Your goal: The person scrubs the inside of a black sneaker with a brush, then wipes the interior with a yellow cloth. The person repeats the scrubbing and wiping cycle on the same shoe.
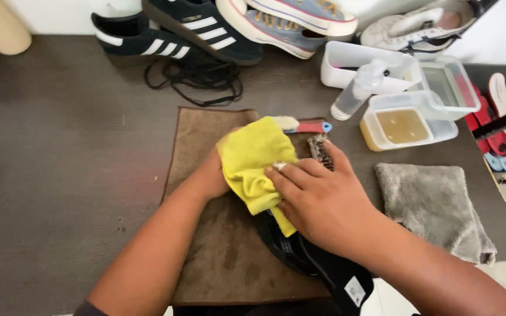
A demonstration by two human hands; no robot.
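My left hand (209, 175) grips a bright yellow cloth (253, 161), mostly hidden under its folds. My right hand (317, 196) presses on the cloth and on a black shoe (323, 266) that lies on a brown towel (218, 257). The shoe's front end is hidden beneath the cloth and my right hand. Just beyond my right fingers a dark bristled brush (321, 151) pokes out. A small brush with a red and blue handle (303, 126) lies at the towel's far edge, touching the cloth.
A grey folded cloth (434, 210) lies to the right. Behind it stand a tub of yellowish liquid (402, 126), a clear spray bottle (358, 88) and white trays (346, 58). Black striped sneakers (171, 32), other shoes and black laces (197, 82) line the table's far edge. Sandals (505, 123) hang at right.
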